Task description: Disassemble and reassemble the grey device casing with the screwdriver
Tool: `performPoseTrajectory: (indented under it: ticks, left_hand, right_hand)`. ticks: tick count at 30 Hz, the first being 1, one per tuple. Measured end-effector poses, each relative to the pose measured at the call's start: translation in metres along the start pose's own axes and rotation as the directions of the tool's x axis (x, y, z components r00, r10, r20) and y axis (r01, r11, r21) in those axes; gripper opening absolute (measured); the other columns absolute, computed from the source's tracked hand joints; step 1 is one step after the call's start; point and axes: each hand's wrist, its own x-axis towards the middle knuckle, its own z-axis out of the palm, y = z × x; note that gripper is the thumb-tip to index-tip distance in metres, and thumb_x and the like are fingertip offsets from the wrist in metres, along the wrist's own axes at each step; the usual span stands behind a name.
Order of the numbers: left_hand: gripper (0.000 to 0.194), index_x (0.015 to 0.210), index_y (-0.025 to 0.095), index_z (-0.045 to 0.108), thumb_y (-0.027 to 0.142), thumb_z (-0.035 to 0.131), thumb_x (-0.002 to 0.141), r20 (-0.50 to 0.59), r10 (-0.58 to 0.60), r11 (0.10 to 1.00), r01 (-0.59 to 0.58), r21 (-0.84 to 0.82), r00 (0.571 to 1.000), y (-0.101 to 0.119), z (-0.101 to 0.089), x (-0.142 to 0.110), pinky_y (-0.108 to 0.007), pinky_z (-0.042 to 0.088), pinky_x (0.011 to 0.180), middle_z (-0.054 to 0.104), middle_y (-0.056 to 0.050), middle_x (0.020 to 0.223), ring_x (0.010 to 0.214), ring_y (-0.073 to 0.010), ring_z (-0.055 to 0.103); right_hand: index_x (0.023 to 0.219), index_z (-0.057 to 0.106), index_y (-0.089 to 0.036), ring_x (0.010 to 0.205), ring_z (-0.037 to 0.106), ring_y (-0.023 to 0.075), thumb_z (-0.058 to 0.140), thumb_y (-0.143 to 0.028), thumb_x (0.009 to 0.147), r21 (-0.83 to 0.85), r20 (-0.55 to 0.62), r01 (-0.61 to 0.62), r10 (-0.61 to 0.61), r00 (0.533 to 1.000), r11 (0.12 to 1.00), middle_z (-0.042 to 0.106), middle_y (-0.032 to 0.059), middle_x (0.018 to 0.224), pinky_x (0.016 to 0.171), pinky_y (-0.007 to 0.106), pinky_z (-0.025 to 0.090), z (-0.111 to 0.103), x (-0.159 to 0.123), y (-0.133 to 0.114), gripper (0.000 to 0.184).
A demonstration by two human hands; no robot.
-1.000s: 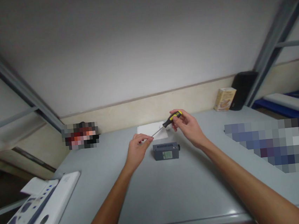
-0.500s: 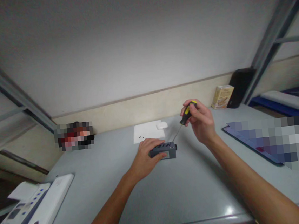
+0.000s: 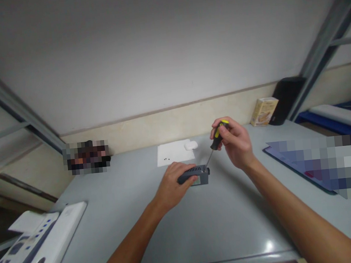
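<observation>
1. Head view, hands: the left hand [image 3: 174,183] lies on the near left end of a small dark grey metal box with a vented top [image 3: 197,175], its grip clamped around that end, with the thumb towards the far side and the fingers over the front face.
2. Head view, tool: the right hand [image 3: 236,142] has its grip closed on the black and yellow handle of a slim screwdriver [image 3: 217,139]. The handle points up and to the right, and the thin steel shaft slants down and to the left.
3. The tip of the shaft meets the top right end of the box, close to the left thumb; whether it sits in a screw is too small to tell.
4. The box rests on the pale grey bench [image 3: 203,224], near its middle and between the two forearms.
5. Just beyond the box lies a white paper sheet [image 3: 173,152] with two tiny dark specks on it, and a small white rounded case [image 3: 191,145] sits at its far right corner.
6. At the near left edge of the bench sits a white and blue power strip [image 3: 34,248].
7. At the far right, against the wall, a small yellow cardboard carton [image 3: 264,111] stands beside a black rounded container [image 3: 287,100].
8. A dark flat tablet [image 3: 282,156] lies to the right of the right hand, partly blurred.
</observation>
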Motion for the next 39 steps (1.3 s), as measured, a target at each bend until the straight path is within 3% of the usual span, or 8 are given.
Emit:
performPoseTrajectory:
  ticks: [11,15,20,24,27,30,34,39]
  left_hand:
    - [0.028,0.128,0.030,0.066,0.032,0.059,0.101,0.029,0.040,0.993,-0.043,0.109,0.999,0.002,0.002,-0.003,-0.038,0.049,0.098,0.069,-0.004,0.112,0.105,-0.0190,0.062]
    - [0.029,0.129,0.030,0.066,0.032,0.058,0.102,0.028,0.109,0.966,-0.112,0.233,0.994,0.002,0.003,-0.004,-0.037,0.050,0.095,0.068,-0.004,0.111,0.103,-0.0188,0.062]
    - [0.030,0.129,0.030,0.066,0.026,0.056,0.101,0.028,0.193,0.916,-0.191,0.352,0.981,0.009,0.003,-0.002,-0.041,0.048,0.092,0.067,-0.007,0.116,0.104,-0.0215,0.061]
    - [0.029,0.127,0.027,0.066,0.021,0.054,0.101,0.043,0.235,0.903,-0.234,0.359,0.971,0.013,0.003,0.000,-0.040,0.048,0.093,0.067,-0.008,0.118,0.107,-0.0214,0.061]
    - [0.029,0.127,0.026,0.066,0.021,0.053,0.101,0.054,0.245,0.895,-0.247,0.372,0.968,0.013,0.003,0.000,-0.039,0.049,0.092,0.066,-0.008,0.118,0.107,-0.0212,0.062]
    - [0.030,0.128,0.026,0.065,0.021,0.053,0.101,0.082,0.241,0.877,-0.253,0.409,0.967,0.012,0.002,-0.001,-0.040,0.050,0.091,0.065,-0.009,0.117,0.104,-0.0219,0.061]
    - [0.032,0.130,0.025,0.063,0.021,0.051,0.101,0.146,0.227,0.844,-0.269,0.465,0.963,0.012,0.001,-0.002,-0.041,0.051,0.091,0.064,-0.011,0.115,0.102,-0.0238,0.060]
    - [0.036,0.134,0.028,0.060,0.021,0.050,0.100,0.182,0.211,0.843,-0.273,0.464,0.960,0.014,0.003,-0.005,-0.042,0.051,0.090,0.062,-0.011,0.118,0.104,-0.0251,0.060]
  right_hand:
    - [0.118,0.068,-0.023,0.084,0.060,0.0212,0.064,-0.043,0.094,0.068,0.287,-0.157,0.131,0.949,0.985,0.064,0.0068,0.095,0.076,0.035,0.049,0.010,-0.004,-0.023,0.032]
    - [0.102,0.063,-0.026,0.072,0.058,0.0163,0.074,-0.041,0.088,0.200,0.337,-0.227,0.151,0.929,0.953,0.061,0.0025,0.091,0.068,0.032,0.047,0.020,-0.008,-0.022,0.024]
    - [0.107,0.059,-0.030,0.054,0.037,0.0116,0.064,-0.058,0.091,0.240,0.194,-0.221,0.177,0.965,0.945,0.046,-0.0041,0.072,0.054,0.027,0.036,0.032,-0.008,-0.014,0.033]
    - [0.112,0.062,-0.027,0.074,0.054,0.0171,0.051,-0.056,0.098,0.240,0.133,-0.238,0.211,0.968,0.941,0.056,0.0030,0.089,0.069,0.031,0.047,0.028,-0.004,-0.012,0.034]
    - [0.103,0.060,-0.028,0.084,0.056,0.0175,0.068,-0.047,0.089,0.139,0.041,-0.167,0.163,0.986,0.976,0.059,0.0027,0.099,0.074,0.030,0.047,0.019,0.000,-0.006,0.025]
    - [0.097,0.056,-0.028,0.071,0.048,0.0145,0.072,-0.050,0.087,-0.097,-0.140,-0.081,0.067,0.988,0.992,0.052,-0.0023,0.082,0.065,0.026,0.041,0.008,0.006,0.007,0.029]
    - [0.081,0.058,-0.022,0.060,0.036,0.0128,0.062,-0.062,0.090,-0.438,-0.279,-0.160,0.035,0.960,0.885,0.040,-0.0039,0.066,0.054,0.027,0.030,-0.007,0.012,0.032,0.041]
    - [0.094,0.065,-0.020,0.050,0.039,0.0118,0.062,-0.070,0.084,-0.187,-0.457,-0.383,0.266,0.849,0.905,0.046,-0.0043,0.059,0.047,0.027,0.028,-0.018,0.012,0.063,0.050]
